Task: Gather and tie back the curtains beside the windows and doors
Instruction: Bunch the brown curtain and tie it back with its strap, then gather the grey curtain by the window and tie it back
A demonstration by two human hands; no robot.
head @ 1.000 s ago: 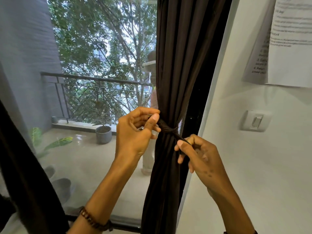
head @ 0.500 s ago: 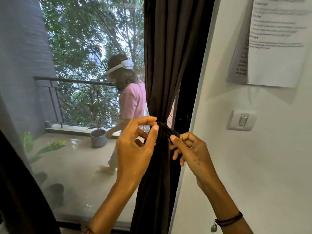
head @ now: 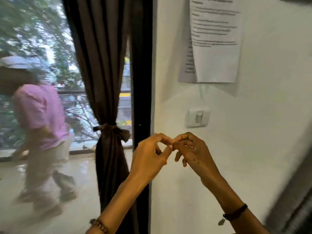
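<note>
Dark brown pleated fabric curtain (head: 101,65) hangs just left of the black vertical frame (head: 141,81), gathered into 1 bundle and cinched at its waist by a knotted tie of the same dark cloth (head: 109,130), with short ends sticking out on either side. Just right of the frame, in front of the white wall (head: 253,149), the left hand (head: 148,157) and right hand (head: 194,152) meet fingertip to fingertip, fingers curled, clear of the curtain; whether they pinch anything small cannot be told. The cloth looks soft, light and limp, likely to slip loose, so it is best grasped around the whole bundle at the knot.
</note>
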